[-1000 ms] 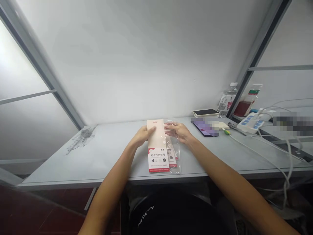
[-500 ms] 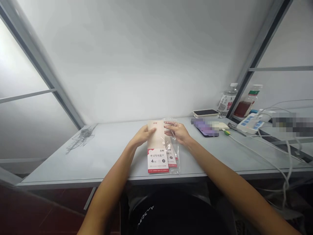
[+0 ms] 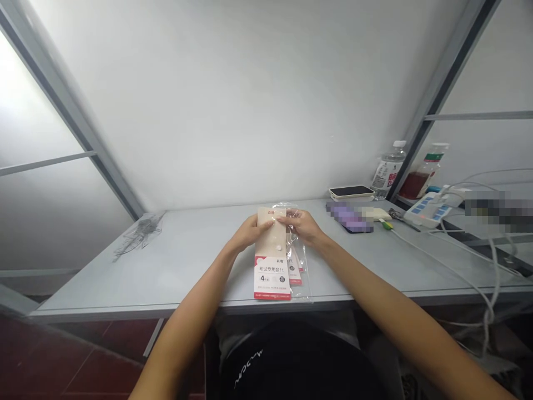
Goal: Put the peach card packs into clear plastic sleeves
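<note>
A flat beige packet with a white and red label on its lower part is held upright-facing near the table's front edge. My left hand grips its upper left side, thumb on the front. At its upper right, my right hand pinches the packet, thumb on the front, with a clear plastic sleeve around those fingers. Behind the front packet, similar labelled packets show at the right, partly hidden.
On the right of the table are a phone, a purple blurred item, a clear bottle, a bottle with red-brown liquid, a power strip and white cables. A crumpled dark mesh lies at the left.
The front packet has shifted slightly right and toward me. My right thumb has come over onto its upper front, and my left hand has moved a little right with it.
</note>
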Available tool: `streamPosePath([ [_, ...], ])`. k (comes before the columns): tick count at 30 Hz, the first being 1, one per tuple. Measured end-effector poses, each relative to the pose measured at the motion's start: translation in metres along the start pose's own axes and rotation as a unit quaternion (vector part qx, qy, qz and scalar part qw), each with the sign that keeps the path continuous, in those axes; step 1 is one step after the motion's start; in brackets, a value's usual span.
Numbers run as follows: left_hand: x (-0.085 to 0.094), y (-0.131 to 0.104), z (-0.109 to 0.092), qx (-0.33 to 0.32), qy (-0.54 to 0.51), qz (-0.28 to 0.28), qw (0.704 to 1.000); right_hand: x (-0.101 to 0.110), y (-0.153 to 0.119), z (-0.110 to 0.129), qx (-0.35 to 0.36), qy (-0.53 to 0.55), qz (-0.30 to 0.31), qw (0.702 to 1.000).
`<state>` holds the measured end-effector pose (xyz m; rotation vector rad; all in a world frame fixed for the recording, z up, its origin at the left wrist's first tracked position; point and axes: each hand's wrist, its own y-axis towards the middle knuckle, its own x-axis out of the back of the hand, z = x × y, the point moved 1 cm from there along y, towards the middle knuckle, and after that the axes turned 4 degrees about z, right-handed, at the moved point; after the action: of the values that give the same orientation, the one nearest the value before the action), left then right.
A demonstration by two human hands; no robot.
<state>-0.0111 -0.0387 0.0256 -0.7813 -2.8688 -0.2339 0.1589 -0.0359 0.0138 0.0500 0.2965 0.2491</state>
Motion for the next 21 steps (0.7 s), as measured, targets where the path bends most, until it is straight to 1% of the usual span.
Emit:
streamPosePath([
  [2,-0.002,0.001,0.001,-0.02,0.01,-0.024,0.999,-0.001,0.0,0.001,0.004,0.0,0.012,1.0],
  [3,-0.003,0.002,0.001,-0.032,0.017,-0.049,0.998,-0.002,0.0,0.002,0.007,-0.001,0.018,1.0],
  [4,-0.003,0.003,0.002,-0.046,0.025,-0.082,0.995,-0.002,0.0,0.002,0.009,-0.003,0.024,1.0],
  [6,-0.001,0.005,0.003,-0.073,0.027,-0.169,0.982,-0.001,0.0,0.001,0.007,-0.007,0.034,0.999],
  [8,0.002,0.006,0.003,-0.094,0.002,-0.257,0.962,-0.002,-0.001,-0.001,-0.009,-0.02,0.061,0.998],
  [9,0.004,0.006,0.003,-0.096,-0.023,-0.29,0.952,-0.004,-0.001,-0.002,-0.021,-0.033,0.083,0.996],
  [11,0.006,0.006,0.002,-0.078,-0.086,-0.322,0.94,-0.008,-0.003,-0.006,-0.039,-0.062,0.125,0.989],
  [12,0.006,0.006,0.001,-0.065,-0.119,-0.322,0.937,-0.01,-0.004,-0.007,-0.039,-0.072,0.133,0.988],
  [13,0.005,0.006,0.0,-0.052,-0.153,-0.31,0.937,-0.011,-0.004,-0.008,-0.033,-0.075,0.128,0.988],
  [14,0.005,0.007,-0.001,-0.041,-0.183,-0.285,0.94,-0.011,-0.004,-0.008,-0.022,-0.069,0.114,0.991],
  [16,0.003,0.007,-0.003,-0.023,-0.219,-0.214,0.952,-0.008,-0.003,-0.005,0.0,-0.039,0.073,0.997],
  [18,0.003,0.006,-0.004,-0.004,-0.218,-0.128,0.967,-0.002,-0.003,-0.001,0.007,-0.009,0.043,0.999],
  [20,0.005,0.006,-0.004,0.008,-0.199,-0.061,0.978,0.004,-0.002,0.004,0.003,0.0,0.034,0.999],
  [21,0.007,0.005,-0.003,0.012,-0.191,-0.045,0.981,0.007,-0.003,0.005,0.001,-0.001,0.036,0.999],
])
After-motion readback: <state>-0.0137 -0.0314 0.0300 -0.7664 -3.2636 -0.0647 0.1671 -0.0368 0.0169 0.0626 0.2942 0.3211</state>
